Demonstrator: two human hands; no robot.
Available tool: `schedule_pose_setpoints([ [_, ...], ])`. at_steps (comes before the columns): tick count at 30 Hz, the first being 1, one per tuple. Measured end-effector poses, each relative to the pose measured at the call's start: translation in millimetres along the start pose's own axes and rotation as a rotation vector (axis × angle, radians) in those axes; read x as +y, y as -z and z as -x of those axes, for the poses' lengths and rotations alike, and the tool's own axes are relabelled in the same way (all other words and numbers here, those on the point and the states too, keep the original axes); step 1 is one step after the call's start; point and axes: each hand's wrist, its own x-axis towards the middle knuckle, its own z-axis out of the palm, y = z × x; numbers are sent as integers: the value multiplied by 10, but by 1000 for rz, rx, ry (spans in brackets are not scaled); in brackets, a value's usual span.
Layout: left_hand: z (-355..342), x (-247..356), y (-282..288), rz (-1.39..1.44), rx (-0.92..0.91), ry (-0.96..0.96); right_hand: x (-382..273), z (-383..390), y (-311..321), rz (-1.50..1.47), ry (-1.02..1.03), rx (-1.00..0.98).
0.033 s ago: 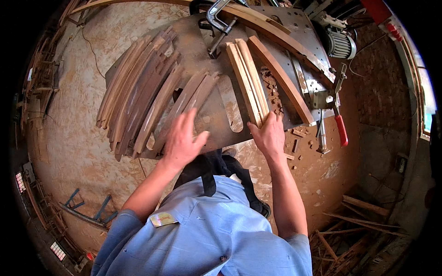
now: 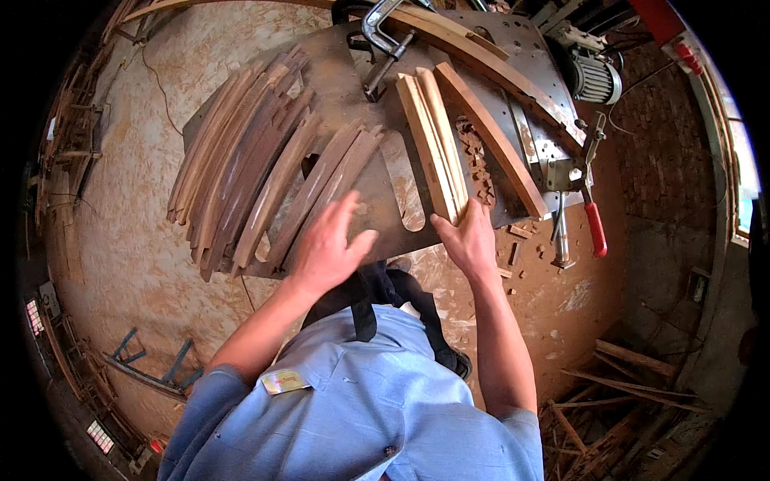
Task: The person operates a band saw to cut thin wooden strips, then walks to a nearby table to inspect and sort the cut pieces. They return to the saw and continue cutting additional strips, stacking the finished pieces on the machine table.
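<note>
My right hand (image 2: 468, 240) is closed around the near end of a small bundle of pale wooden strips (image 2: 433, 144), which lies on the metal table (image 2: 365, 224). Its thumb presses on the left side of the bundle. To the left, my left hand (image 2: 327, 252) hovers with thumb and fingers apart, holding nothing. Beside its fingertips are the near ends of two brown curved wooden strips (image 2: 325, 184). Further left lies a larger pile of brown curved strips (image 2: 249, 152), side by side. A reddish-brown curved strip (image 2: 491, 140) rests just right of the pale bundle.
A C-clamp (image 2: 377, 28) grips the table's far side, near a long curved wooden rail (image 2: 497, 68). A red-handled toggle clamp (image 2: 595, 228) is at the right edge, with a motor (image 2: 595, 78) behind it. Wood offcuts (image 2: 513, 252) litter the floor, and scrap wood (image 2: 626, 385) lies lower right.
My left hand has shifted slightly right and back toward me, away from the brown strips. The pale strips have turned a little in my right hand.
</note>
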Motion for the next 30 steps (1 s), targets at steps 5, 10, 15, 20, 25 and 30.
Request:
schedule_pose_setpoints([
  [5, -247, 95, -692, 882, -254, 327, 139, 179, -207, -870, -139, -266],
  [10, -441, 107, -929, 845, -262, 412, -21, 330, -243, -602, -4, -139],
  [15, -381, 178, -602, 1153, -262, 560, 298, 304, -214, -1237, -315, -392],
  [20, -234, 159, -580, 1261, -294, 724, 503, 240, -123, -1591, -506, -596],
  [25, -164, 296, -698, 1265, -263, 732, 627, 183, -122, -1546, -481, -638],
  [30, -161, 397, -784, 1288, -216, 735, 681, 158, -120, -1460, -395, -642],
])
